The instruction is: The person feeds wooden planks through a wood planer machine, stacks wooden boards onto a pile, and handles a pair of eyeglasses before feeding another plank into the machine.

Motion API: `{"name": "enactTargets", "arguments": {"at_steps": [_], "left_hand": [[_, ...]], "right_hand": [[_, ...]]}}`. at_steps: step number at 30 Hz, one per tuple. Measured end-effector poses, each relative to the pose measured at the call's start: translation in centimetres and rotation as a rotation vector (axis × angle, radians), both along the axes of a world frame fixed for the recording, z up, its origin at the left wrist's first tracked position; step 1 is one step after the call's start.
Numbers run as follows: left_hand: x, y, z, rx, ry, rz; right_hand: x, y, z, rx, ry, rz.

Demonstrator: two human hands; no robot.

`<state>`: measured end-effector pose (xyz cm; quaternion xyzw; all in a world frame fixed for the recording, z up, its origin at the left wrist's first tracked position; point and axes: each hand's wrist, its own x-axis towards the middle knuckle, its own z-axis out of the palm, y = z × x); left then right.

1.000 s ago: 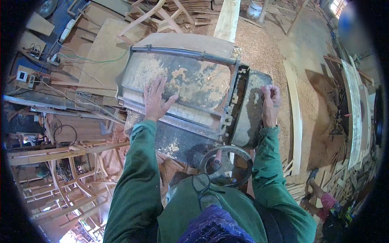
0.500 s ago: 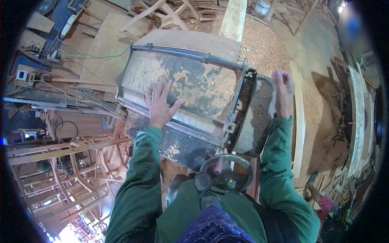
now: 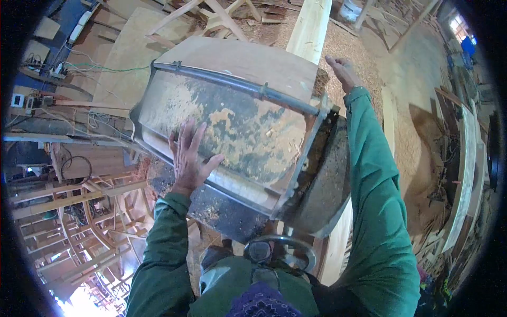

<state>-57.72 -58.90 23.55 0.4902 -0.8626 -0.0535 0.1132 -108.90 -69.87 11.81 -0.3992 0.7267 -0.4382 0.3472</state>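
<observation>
My left hand (image 3: 191, 161) rests with its fingers spread on the dusty top of a woodworking machine, apparently a thickness planer (image 3: 248, 134), near its pale front strip. Stretched out beyond the machine's right far corner is my right hand (image 3: 344, 73), its fingers partly extended and nothing visible in them. Close to that hand, a pale plank (image 3: 311, 29) sticks out from behind the machine. More pale wood (image 3: 338, 251) shows on the near right side, beneath my right forearm. A round handwheel (image 3: 303, 248) sits at the machine's near side, partly hidden.
Wooden chair-like frames (image 3: 90, 216) are stacked at left. Cables and a sheet of board (image 3: 127, 58) lie at the far left. Wood shavings (image 3: 362, 63) cover the floor beyond the machine. Long boards (image 3: 460, 169) stand at right, and a white bucket (image 3: 350, 9) is at the back.
My right hand has moved forward and left past the machine's far corner, its fist loosening. My left hand stays spread on the machine top. The view has shifted, showing more near-side pale wood.
</observation>
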Motion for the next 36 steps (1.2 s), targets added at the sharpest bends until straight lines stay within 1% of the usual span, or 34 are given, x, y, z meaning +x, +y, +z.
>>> {"name": "enactTargets", "arguments": {"at_steps": [1, 2, 4, 6, 7, 10, 12, 14, 15, 18, 19, 20, 21, 23, 24, 26, 28, 29, 30, 33, 35, 36], "left_hand": [[0.0, -0.1, 0.0, 0.003, 0.002, -0.004], [0.0, -0.1, 0.0, 0.007, 0.003, -0.006], [0.0, -0.2, -0.2, 0.011, -0.005, 0.001], [0.1, -0.3, -0.4, 0.017, 0.019, -0.007], [0.1, -0.4, -0.4, 0.034, -0.009, 0.019], [0.2, -0.6, -0.5, 0.042, -0.02, 0.021], [0.3, -0.7, -0.5, 0.048, -0.02, 0.016], [0.4, -0.8, -0.7, 0.046, -0.025, 0.006], [0.2, -0.8, -0.5, 0.055, -0.036, 0.01], [0.3, -1.0, -0.6, 0.051, -0.027, 0.006], [0.2, -1.0, -0.3, 0.063, -0.045, 0.009], [0.3, -1.1, -0.2, 0.056, -0.047, 0.012], [0.3, -1.1, -0.3, 0.054, -0.045, 0.011], [0.2, -1.0, -0.5, 0.059, -0.037, 0.007], [0.2, -1.0, -0.5, 0.054, -0.035, 0.009], [0.4, -1.0, -0.5, 0.044, -0.015, 0.007], [0.5, -0.9, -0.6, 0.029, 0.023, -0.003], [0.2, -0.8, -0.3, 0.071, 0.004, 0.032], [0.2, -0.6, -0.3, 0.065, 0.026, 0.024], [0.3, -0.5, -0.1, 0.031, 0.066, -0.007], [0.2, -0.3, 0.3, 0.033, 0.057, -0.002], [0.2, -0.1, 0.3, 0.033, 0.043, -0.001]], "right_hand": [[-0.4, -1.5, -1.9, -0.064, 0.035, 0.036], [-1.3, -2.6, -3.7, 0.0, 0.03, 0.051], [-1.3, -3.5, -4.1, 0.133, 0.02, 0.077], [-1.6, -4.4, -5.2, 0.132, -0.045, 0.114], [-2.0, -4.9, -6.0, 0.133, -0.077, 0.129], [-2.3, -7.3, -8.9, 0.16, -0.293, 0.084], [-2.5, -7.9, -10.2, 0.129, -0.364, 0.093], [-2.0, -8.8, -8.8, 0.119, -0.417, 0.048], [-0.8, -8.0, -7.3, 0.061, -0.435, 0.012], [-3.0, -9.7, -8.9, -0.002, -0.27, -0.137], [-5.0, -11.6, -11.6, -0.067, -0.444, -0.162], [-5.8, -11.9, -11.0, -0.195, -0.455, -0.189], [-7.0, -11.8, -10.1, -0.255, -0.302, -0.069], [-9.4, -10.7, -6.5, -0.262, -0.103, 0.005], [-10.0, -10.0, -3.7, -0.224, -0.062, -0.038], [-12.2, -8.9, -0.5, -0.002, 0.144, -0.079], [-17.9, -6.9, 2.4, 0.368, 0.468, -0.088], [-21.6, -5.1, 1.4, 0.236, 0.279, -0.066], [-26.0, -1.7, -1.9, 0.114, 0.093, -0.048], [-25.0, 10.2, 1.9, 0.136, 0.317, -0.049], [-16.8, 18.8, 6.7, 0.229, 0.26, -0.145], [-13.9, 22.8, 7.3, 0.21, 0.238, -0.237]]}}
